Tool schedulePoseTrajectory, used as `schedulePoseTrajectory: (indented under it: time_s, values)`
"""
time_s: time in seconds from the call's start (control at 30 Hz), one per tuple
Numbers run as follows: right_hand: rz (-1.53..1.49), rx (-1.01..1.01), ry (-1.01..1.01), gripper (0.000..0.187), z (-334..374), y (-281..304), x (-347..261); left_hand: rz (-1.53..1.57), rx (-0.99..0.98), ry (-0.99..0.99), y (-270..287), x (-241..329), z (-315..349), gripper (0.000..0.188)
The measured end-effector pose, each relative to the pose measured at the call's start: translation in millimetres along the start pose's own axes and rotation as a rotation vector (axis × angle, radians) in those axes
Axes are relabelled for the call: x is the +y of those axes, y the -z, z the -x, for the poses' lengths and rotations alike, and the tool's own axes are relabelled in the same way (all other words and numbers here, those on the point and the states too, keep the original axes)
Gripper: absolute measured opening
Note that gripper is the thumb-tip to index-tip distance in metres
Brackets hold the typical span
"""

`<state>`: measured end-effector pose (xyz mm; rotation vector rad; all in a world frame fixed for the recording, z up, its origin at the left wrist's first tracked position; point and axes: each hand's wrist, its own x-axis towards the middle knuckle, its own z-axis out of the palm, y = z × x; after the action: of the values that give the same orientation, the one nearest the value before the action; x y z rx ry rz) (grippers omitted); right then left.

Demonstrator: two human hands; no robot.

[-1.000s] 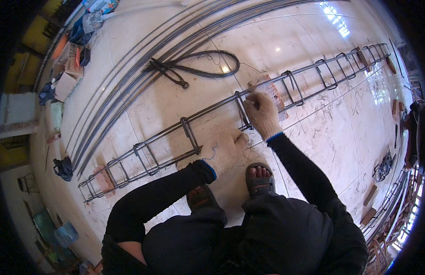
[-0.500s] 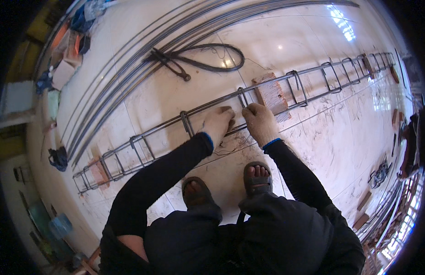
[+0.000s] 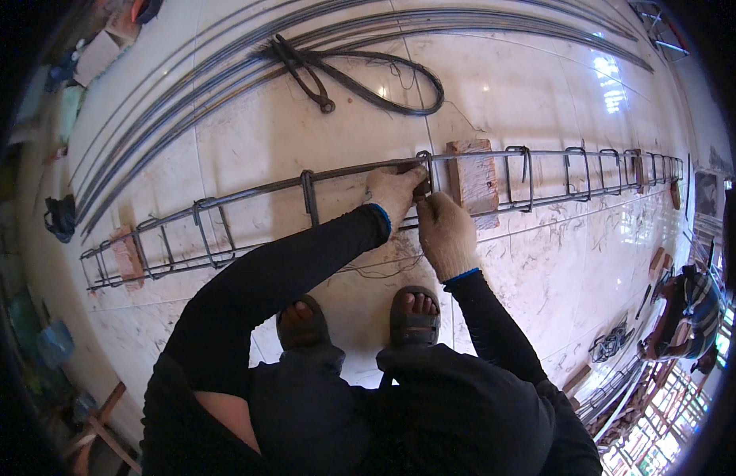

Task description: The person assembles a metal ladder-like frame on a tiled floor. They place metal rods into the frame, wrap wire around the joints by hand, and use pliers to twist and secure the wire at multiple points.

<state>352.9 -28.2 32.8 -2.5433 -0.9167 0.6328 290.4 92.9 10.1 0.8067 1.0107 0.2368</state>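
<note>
A long, narrow rebar cage [image 3: 257, 190] of dark rods and bent stirrups lies across the floor ahead of my feet. Both my hands wear beige knitted gloves with blue cuffs and meet at a stirrup [image 3: 426, 163] near the cage's middle. My left hand [image 3: 393, 193] reaches over the cage, its fingers curled against the stirrup's left side. My right hand [image 3: 447, 234] is just right of it, thumb and fingers pinched together at the stirrup. Whatever lies between the fingertips is too small or hidden to name.
Wooden blocks [image 3: 473, 176] prop the cage. Beyond it lie long loose rods [image 3: 178, 99], a looped bundle of wire [image 3: 431, 83] and pincers [image 3: 314, 87]. Thin wire [image 3: 376, 274] lies near my sandals. Another person in a plaid shirt [image 3: 705, 305] is at the right edge.
My left hand has moved right to the stirrup, beside my right hand. My view has shifted, so the cage appears more level and the other person now shows at the right.
</note>
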Motion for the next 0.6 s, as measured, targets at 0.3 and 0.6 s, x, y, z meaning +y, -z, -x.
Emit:
schedulePoseTrajectory:
  time_s: [0.3,0.6]
  values:
    - [0.075,-0.142,0.140,0.027,-2.5,16.6,-4.2,-0.071,-0.010,0.050,1.4,-13.9,-16.8,0.025]
    - [-0.451,-0.358,0.018,0.035,-12.1,35.0,0.3,-0.839,-0.271,-0.126,15.0,-11.6,-28.0,0.025]
